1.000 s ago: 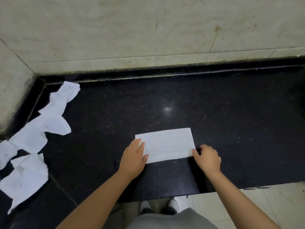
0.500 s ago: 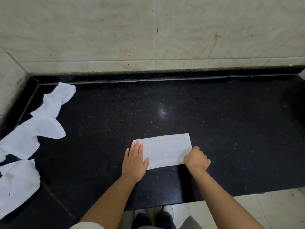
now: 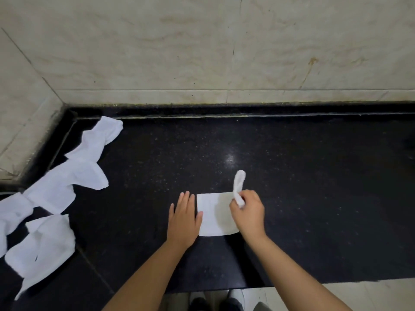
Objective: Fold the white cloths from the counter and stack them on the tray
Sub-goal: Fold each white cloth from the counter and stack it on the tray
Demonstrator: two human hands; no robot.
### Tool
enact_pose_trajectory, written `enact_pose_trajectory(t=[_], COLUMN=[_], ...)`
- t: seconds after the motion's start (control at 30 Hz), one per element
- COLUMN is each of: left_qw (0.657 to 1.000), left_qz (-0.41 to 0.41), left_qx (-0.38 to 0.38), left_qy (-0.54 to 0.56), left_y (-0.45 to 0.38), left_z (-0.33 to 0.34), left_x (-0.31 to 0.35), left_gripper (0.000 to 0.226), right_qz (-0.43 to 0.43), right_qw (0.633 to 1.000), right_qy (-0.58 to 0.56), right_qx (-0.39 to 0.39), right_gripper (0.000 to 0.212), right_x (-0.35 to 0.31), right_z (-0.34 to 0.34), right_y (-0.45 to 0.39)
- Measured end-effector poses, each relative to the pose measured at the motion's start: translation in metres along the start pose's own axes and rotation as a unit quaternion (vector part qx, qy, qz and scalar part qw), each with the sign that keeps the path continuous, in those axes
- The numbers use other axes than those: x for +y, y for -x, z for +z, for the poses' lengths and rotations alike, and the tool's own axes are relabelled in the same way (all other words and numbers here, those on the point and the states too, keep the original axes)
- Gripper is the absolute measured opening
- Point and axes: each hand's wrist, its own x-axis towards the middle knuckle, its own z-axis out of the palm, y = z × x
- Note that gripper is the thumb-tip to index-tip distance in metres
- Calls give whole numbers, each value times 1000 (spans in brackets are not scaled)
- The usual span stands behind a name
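A partly folded white cloth [image 3: 213, 215] lies on the black counter [image 3: 292, 187] near its front edge. My left hand [image 3: 183, 218] lies flat with straight fingers beside the cloth's left edge, thumb touching it. My right hand [image 3: 247, 212] pinches the cloth's right end and holds it lifted above the flat part, a white flap sticking up past the fingers. Several crumpled white cloths [image 3: 67, 185] lie in a loose pile at the counter's left end. No tray is in view.
A pale tiled wall [image 3: 202, 52] runs behind the counter and turns at the left corner. The counter's front edge is close to me, with pale floor tiles [image 3: 370, 295] and my shoes below it.
My right hand has taken hold of the cloth's right end and raised it up and leftward over the flat part. My left hand has stayed at the left edge.
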Motion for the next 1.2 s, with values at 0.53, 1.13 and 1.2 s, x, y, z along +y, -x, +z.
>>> enact_pose_trajectory(t=[0.53, 1.13, 1.2], left_qw=[996, 965, 956], left_qz=[-67, 257, 289], left_qx=[32, 52, 39], left_qy=[43, 5, -24], left_y=[42, 30, 26], left_z=[-4, 10, 16], left_x=[-70, -32, -22], left_gripper=[49, 39, 35], right_qz=[-225, -242, -232], right_qw=[946, 882, 891], right_qy=[223, 367, 347], right_qx=[-76, -168, -176], right_gripper=[19, 50, 43], right_x=[25, 61, 64], right_z=[60, 12, 14], right_y=[27, 33, 28])
